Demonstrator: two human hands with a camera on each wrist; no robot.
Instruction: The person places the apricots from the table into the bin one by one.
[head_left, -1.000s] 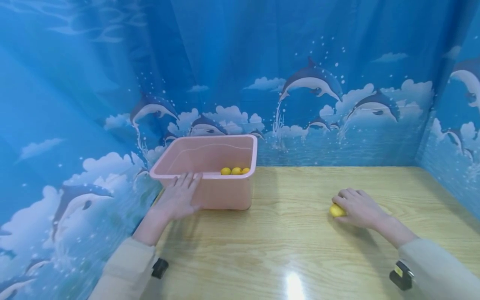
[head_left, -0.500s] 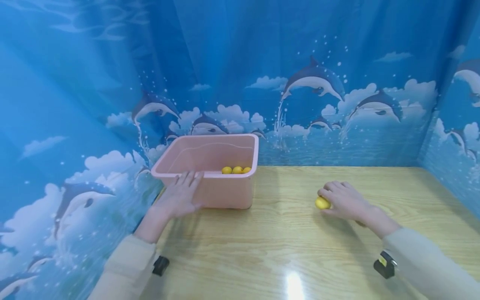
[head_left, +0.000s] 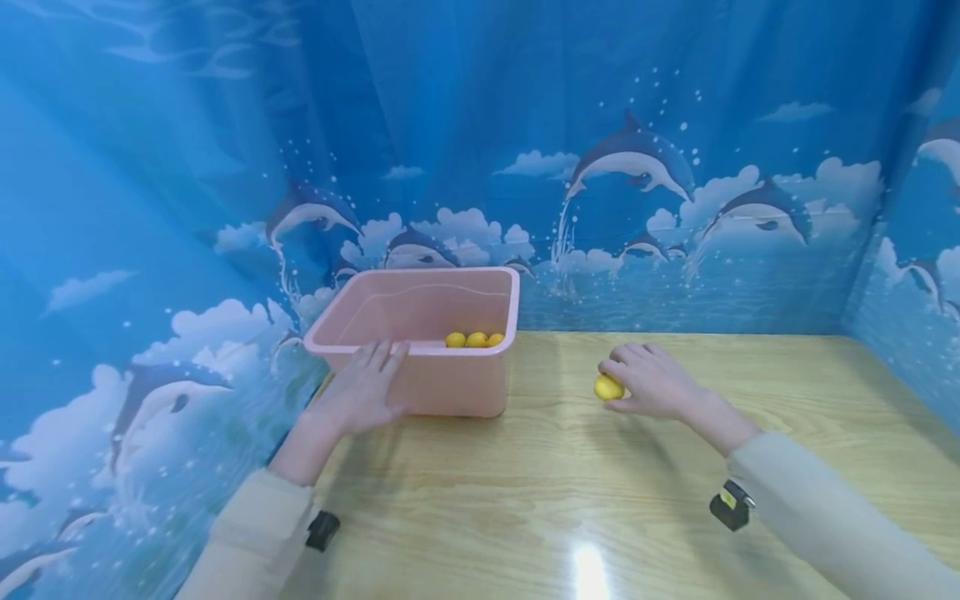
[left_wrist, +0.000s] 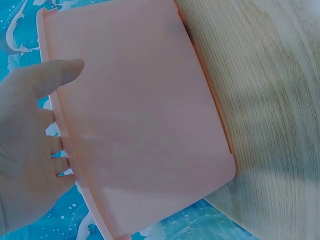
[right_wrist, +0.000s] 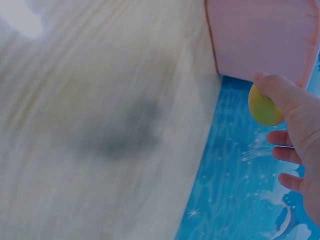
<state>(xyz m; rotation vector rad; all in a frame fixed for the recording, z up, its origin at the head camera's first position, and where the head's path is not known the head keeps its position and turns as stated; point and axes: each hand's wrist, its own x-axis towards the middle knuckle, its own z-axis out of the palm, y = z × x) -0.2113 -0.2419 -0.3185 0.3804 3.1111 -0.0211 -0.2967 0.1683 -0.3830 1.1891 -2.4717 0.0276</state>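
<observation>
My left hand (head_left: 358,392) rests at the front rim of a pink plastic bin (head_left: 450,387). In the left wrist view, its fingers (left_wrist: 59,145) reach over the rim while the thumb lies across the outer wall. Inside the bin, against the right side, several yellow lemons (head_left: 476,340) show above the rim; the rest of the floor is hidden. My right hand (head_left: 652,382) holds a lemon (head_left: 608,387) above the table, right of the bin. The right wrist view shows the thumb pressed on this lemon (right_wrist: 264,107), with other fingers spread below.
The wooden table (head_left: 525,483) extends in front of and right of the bin. A blue curtain (head_left: 450,125) printed with dolphins hangs behind and along both sides. Black wrist devices (head_left: 731,506) sit at both sleeves.
My right hand has lifted the lemon off the table and carried it left toward the bin. The left hand stays at the rim, and the bin has not visibly moved.
</observation>
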